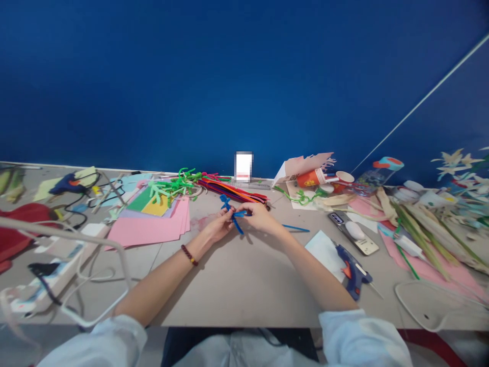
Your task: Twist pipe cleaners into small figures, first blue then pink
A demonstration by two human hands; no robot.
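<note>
Blue glue gun (352, 270), pink paper sheets (145, 230), orange paper cup (310, 178) nearby.

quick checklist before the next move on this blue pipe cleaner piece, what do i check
1. Blue pipe cleaner piece held by both the left hand and right hand: ok
2. Loose blue pipe cleaner within reach, right of the right hand: ok
3. Twists in the piece firm: cannot tell, the fingers cover them
4. Blue hot glue gun lying apart from both hands: ok
5. Glue gun hot: cannot tell
</note>
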